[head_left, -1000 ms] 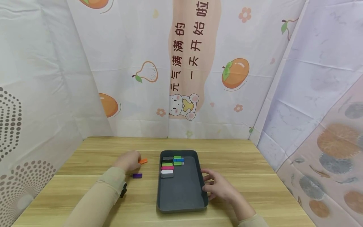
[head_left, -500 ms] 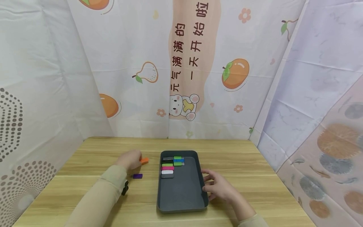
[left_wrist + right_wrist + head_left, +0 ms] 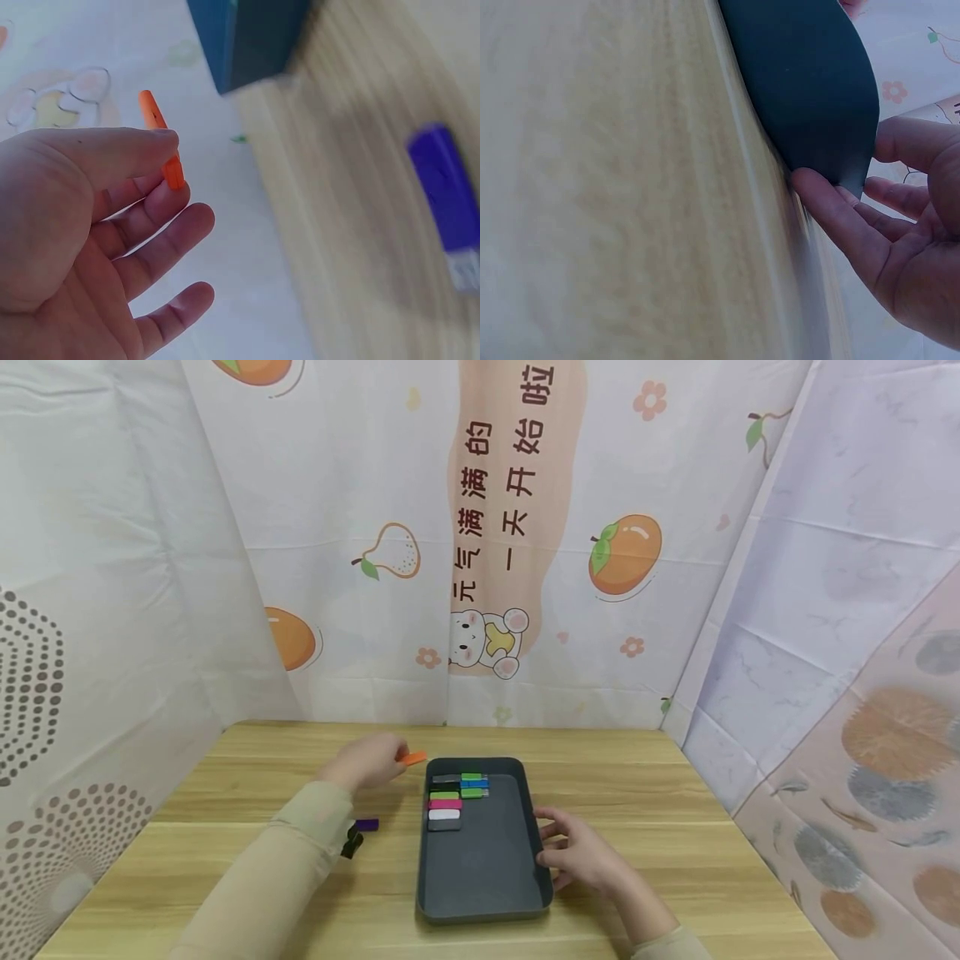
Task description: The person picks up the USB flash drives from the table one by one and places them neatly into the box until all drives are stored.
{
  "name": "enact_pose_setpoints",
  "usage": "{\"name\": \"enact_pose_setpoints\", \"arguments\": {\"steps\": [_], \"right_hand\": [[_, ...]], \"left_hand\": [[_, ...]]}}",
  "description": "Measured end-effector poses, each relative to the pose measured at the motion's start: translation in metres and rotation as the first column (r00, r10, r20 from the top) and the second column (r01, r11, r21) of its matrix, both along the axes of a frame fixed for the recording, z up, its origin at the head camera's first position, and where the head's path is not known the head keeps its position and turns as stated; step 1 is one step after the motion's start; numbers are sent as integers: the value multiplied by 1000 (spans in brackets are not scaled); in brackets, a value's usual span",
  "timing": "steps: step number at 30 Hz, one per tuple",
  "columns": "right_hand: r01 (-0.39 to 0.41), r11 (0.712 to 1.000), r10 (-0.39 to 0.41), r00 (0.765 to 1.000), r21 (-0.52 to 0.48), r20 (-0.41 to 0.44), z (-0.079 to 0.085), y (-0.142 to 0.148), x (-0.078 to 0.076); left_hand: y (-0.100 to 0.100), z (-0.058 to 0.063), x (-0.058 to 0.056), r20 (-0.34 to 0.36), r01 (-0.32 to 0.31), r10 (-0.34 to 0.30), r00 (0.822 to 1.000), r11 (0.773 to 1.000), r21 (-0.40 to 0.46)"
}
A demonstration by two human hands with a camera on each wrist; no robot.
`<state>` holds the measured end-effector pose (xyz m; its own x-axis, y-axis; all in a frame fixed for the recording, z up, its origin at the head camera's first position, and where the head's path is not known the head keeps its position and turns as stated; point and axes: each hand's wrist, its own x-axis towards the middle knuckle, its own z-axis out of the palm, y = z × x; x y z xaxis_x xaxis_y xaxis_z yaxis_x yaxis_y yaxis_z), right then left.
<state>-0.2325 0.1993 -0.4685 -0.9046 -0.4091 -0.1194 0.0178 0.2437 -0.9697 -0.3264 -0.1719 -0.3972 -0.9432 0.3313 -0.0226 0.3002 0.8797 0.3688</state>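
Between thumb and fingertips, my left hand pinches an orange USB stick, held above the table just outside the tray's far left corner. The other fingers spread loosely below it in the left wrist view. My right hand rests its fairly straight fingertips against the right wall of a dark grey tray. Several USB sticks lie in two columns in the tray's upper left, among them a pink one, a white one and a blue one.
A purple USB stick with a metal plug lies on the wooden table, left of the tray. A small black object shows by the left sleeve. Printed curtains stand behind the table and at both sides.
My left hand has moved right and away from me with the orange USB stick, from left of the tray to its far left corner. The right hand and tray have stayed in place.
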Motion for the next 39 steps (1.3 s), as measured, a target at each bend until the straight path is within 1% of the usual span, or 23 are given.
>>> {"name": "enact_pose_setpoints", "arguments": {"steps": [3, 6, 11, 18, 21, 24, 27, 33, 39], "right_hand": [[-1, 1000, 1, 1000, 0, 1, -1, 0, 0], [-1, 1000, 1, 1000, 0, 5, 0, 0, 0], [3, 1000, -3, 1000, 1, 6, 0, 0, 0], [-2, 1000, 2, 1000, -2, 1, 1, 0, 0], [-5, 1000, 5, 1000, -5, -1, 1, 0, 0], [-5, 1000, 5, 1000, -4, -2, 1, 0, 0], [-5, 1000, 5, 1000, -2, 0, 2, 0, 0], [-6, 1000, 6, 1000, 9, 2, 4, -1, 1], [-4, 1000, 4, 1000, 6, 1, 6, -1, 2]], "left_hand": [[14, 8, 3, -8, 15, -15, 1000, 1000, 3], [30, 13, 4, -18, 21, -21, 1000, 1000, -7], [53, 15, 4, -32, 41, -41, 999, 999, -20], [81, 17, 4, -43, 102, -102, 994, 995, -13], [91, 13, 3, -46, 116, -116, 992, 993, -5], [99, 7, 2, -32, 117, -117, 993, 993, 7], [106, 0, 1, -25, 106, -106, 994, 994, -6], [115, -11, -2, -48, 78, -80, 996, 996, -37], [121, -23, -1, -42, 81, -83, 996, 995, -63]]}}
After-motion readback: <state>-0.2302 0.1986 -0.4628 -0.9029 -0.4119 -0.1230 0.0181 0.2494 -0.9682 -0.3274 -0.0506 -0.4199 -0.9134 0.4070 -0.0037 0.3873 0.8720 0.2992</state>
